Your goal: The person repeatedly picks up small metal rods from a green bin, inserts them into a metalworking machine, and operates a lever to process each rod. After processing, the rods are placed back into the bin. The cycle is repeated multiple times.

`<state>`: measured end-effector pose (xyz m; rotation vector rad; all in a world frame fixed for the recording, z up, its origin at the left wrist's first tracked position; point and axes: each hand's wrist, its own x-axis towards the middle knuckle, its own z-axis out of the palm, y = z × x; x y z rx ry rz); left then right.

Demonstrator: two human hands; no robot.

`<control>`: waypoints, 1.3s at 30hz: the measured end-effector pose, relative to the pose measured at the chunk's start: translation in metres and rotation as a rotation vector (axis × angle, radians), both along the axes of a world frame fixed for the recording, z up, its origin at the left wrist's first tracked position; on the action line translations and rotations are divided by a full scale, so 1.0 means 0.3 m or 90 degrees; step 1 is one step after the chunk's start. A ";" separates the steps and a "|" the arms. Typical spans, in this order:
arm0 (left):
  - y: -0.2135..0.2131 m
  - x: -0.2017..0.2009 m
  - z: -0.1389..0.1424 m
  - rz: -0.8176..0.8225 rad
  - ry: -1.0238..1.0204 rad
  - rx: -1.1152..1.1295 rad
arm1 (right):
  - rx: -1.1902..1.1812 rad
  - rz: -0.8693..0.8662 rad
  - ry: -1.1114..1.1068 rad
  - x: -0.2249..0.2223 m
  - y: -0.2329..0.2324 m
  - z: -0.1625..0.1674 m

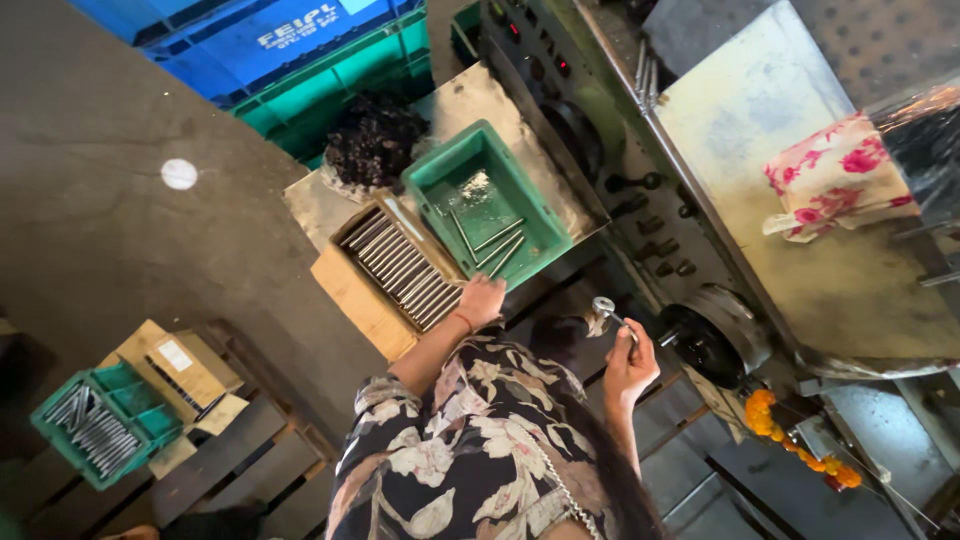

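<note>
the right hand [630,365] is closed around a short metal rod [607,312], held up in front of the dark handwheel [700,345] of a grey-green machine [620,170]. the rod's shiny end sticks out above the fingers, clear of the machine.

the left hand [482,300] reaches to the near end of a cardboard box [350,290] packed with a row of similar rods [400,265]; its fingers are curled at the box edge, touching or nearly touching the rods, but whether it grips one cannot be told. the two hands are apart.

just beside the box sits a green tray [440,180] with a few loose rods [490,245] in it. both rest on a worn counter [480,95] against the machine. a dark tangle of swarf [375,140] lies behind the box, and blue and green crates [290,60] stand further back.

on the machine's flat top lies a flowered cloth [835,175]. an orange flower garland [795,445] hangs low by the machine. down on a wooden pallet [230,450] another green crate [95,430] holds more rods.
</note>
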<state>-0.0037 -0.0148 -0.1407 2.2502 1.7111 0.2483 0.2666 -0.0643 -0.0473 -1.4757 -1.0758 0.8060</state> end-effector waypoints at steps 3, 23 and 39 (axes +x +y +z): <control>-0.051 -0.022 0.022 0.016 -0.223 0.227 | 0.003 -0.003 0.013 -0.006 0.004 0.006; 0.004 -0.361 -0.050 0.401 -0.062 -0.213 | -0.059 -0.036 -0.082 -0.034 -0.019 0.003; 0.109 0.239 0.411 -0.025 -0.651 -0.040 | 0.038 0.062 0.361 -0.088 0.207 0.168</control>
